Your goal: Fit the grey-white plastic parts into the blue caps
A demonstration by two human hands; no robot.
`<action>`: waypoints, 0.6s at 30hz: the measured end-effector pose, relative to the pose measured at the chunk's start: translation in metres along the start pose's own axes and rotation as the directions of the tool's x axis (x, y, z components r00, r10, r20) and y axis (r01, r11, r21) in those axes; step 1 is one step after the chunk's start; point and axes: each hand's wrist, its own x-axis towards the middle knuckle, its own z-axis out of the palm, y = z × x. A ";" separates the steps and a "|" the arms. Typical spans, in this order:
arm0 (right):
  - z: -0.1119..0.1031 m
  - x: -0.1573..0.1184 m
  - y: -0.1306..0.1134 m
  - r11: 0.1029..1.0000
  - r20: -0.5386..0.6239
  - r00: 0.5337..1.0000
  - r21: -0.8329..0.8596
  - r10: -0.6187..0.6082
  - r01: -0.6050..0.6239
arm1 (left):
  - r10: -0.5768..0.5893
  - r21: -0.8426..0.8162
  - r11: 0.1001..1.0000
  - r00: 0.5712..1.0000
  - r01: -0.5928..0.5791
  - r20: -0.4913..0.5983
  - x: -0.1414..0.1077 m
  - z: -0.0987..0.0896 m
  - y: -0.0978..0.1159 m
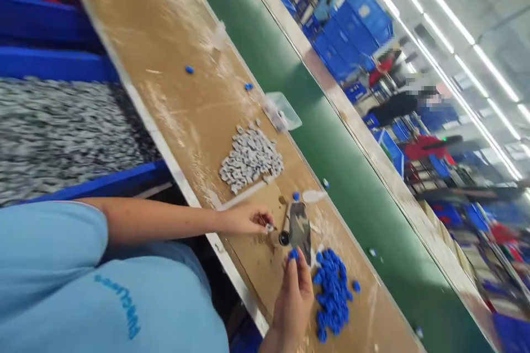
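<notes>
Over at the desk [136, 38], the left hand [244, 219] reaches just short of the camouflage-patterned fixture [300, 226], arm [161, 220] nearly straight, fingers narrowed on a small pale piece [269, 227]; right beside that fixture, the right hand [295, 295] pinches a blue piece [293, 253] at its fingertips.

Small blue piece [293, 254] pinched in right hand [295, 293], small grey-white piece [269, 228] in left hand [245, 219]

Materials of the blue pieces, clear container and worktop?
Blue pieces: probably moulded plastic, evenly coloured, fairly matte. Clear container: likely thin plastic, pale and translucent. Worktop: looks like brown board; glossy streaks suggest film or tape on top, though blur leaves that open.
</notes>
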 end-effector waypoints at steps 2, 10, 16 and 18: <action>-0.001 -0.004 -0.002 0.990 -0.077 0.990 0.086 0.122 -0.115 | -0.041 -0.043 0.998 0.999 0.041 -0.003 -0.001 0.001 0.003; 0.008 0.007 -0.022 0.961 -0.088 0.992 -0.269 -0.086 0.059 | -0.076 -0.025 0.997 0.997 0.077 0.028 -0.008 0.007 0.011; 0.006 0.016 -0.031 0.633 0.129 0.884 -0.652 -0.449 0.417 | -0.043 0.095 0.995 0.998 0.039 0.035 -0.011 0.007 0.014; 0.006 0.018 -0.031 0.596 0.187 0.871 -0.663 -0.454 0.452 | -0.031 0.114 0.993 0.999 0.027 0.033 -0.012 0.007 0.014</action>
